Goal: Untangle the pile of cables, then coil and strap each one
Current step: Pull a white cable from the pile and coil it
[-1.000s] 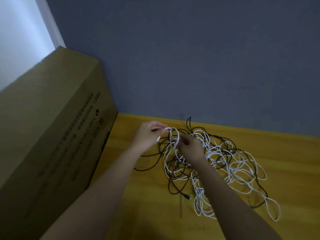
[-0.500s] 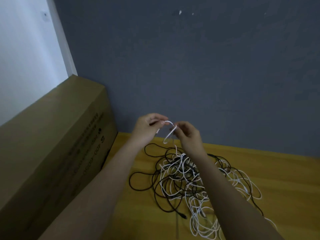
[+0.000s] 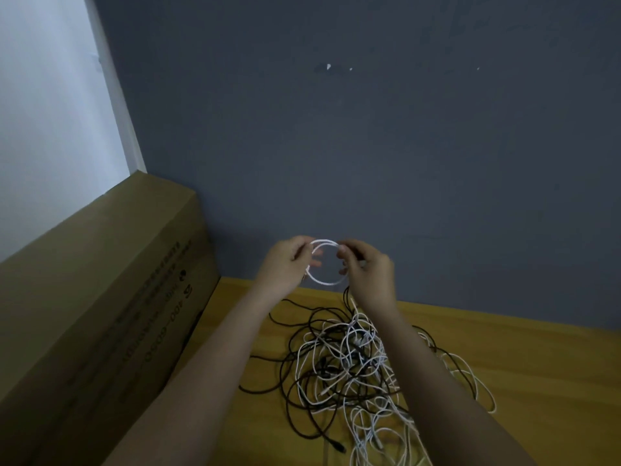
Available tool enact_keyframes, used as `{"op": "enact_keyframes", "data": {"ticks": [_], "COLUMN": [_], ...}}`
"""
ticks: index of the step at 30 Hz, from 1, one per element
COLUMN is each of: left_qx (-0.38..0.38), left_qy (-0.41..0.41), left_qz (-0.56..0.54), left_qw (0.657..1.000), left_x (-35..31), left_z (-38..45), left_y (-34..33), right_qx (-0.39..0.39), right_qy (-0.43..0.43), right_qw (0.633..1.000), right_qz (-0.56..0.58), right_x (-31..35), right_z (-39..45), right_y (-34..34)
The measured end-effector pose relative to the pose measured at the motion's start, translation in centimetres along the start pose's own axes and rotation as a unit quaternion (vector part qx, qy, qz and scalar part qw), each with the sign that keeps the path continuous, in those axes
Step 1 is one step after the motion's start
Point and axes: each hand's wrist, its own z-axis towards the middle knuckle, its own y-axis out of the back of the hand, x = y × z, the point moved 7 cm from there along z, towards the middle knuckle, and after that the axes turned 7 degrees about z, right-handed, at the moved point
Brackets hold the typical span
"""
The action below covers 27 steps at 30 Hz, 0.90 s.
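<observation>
A tangled pile of white and black cables (image 3: 349, 368) lies on the wooden table (image 3: 524, 358). Above it, both hands hold up a small round loop of white cable (image 3: 327, 282) in front of the grey wall. My left hand (image 3: 289, 264) pinches the loop's left side and my right hand (image 3: 368, 272) pinches its right side. From the right hand the white cable trails down into the pile. A black plug end (image 3: 337, 447) lies at the pile's near edge.
A large cardboard box (image 3: 100, 297) stands along the table's left side, close to my left forearm. A dark grey wall (image 3: 369, 129) rises right behind the table. Bare wood shows to the right of the pile.
Both hands have risen off the pile with the white cable. The short arc between them a moment ago is now a full small loop. The view has tilted upward.
</observation>
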Motion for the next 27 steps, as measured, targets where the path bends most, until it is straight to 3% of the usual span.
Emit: {"op": "enact_keyframes", "data": {"ticks": [5, 9, 14, 19, 22, 25, 27], "left_qx": [-0.053, -0.085, -0.102, -0.094, -0.04, 0.007, -0.05], "left_qy": [0.06, 0.111, 0.14, 0.058, -0.022, -0.014, -0.005], "left_qz": [-0.12, -0.143, -0.139, -0.055, 0.0, -0.041, -0.038], "left_qw": [0.99, 0.98, 0.975, 0.992, 0.999, 0.999, 0.998], "left_x": [-0.2, 0.7, 0.9, -1.6, -4.2, -5.6, -6.5], "left_z": [1.0, 1.6, 1.5, 1.3, 1.1, 1.3, 1.6], "left_y": [-0.3, -0.3, -0.7, -0.1, -0.3, -0.7, 0.2], "right_qx": [0.058, -0.011, -0.027, 0.007, 0.028, 0.034, 0.047], "right_qy": [0.026, -0.123, -0.127, -0.104, -0.08, -0.031, 0.009], "right_qw": [0.994, 0.986, 0.969, 0.969, 0.975, 0.986, 0.991], "right_qz": [-0.088, 0.115, 0.21, 0.224, 0.203, 0.159, 0.121], "right_x": [-1.6, -4.4, -3.6, -1.5, 0.0, 1.7, 2.9], "right_z": [0.3, 1.0, 2.7, 5.0, 6.5, 7.8, 8.3], "right_y": [1.0, 3.3, 4.6, 4.3, 4.2, 4.6, 4.9]}}
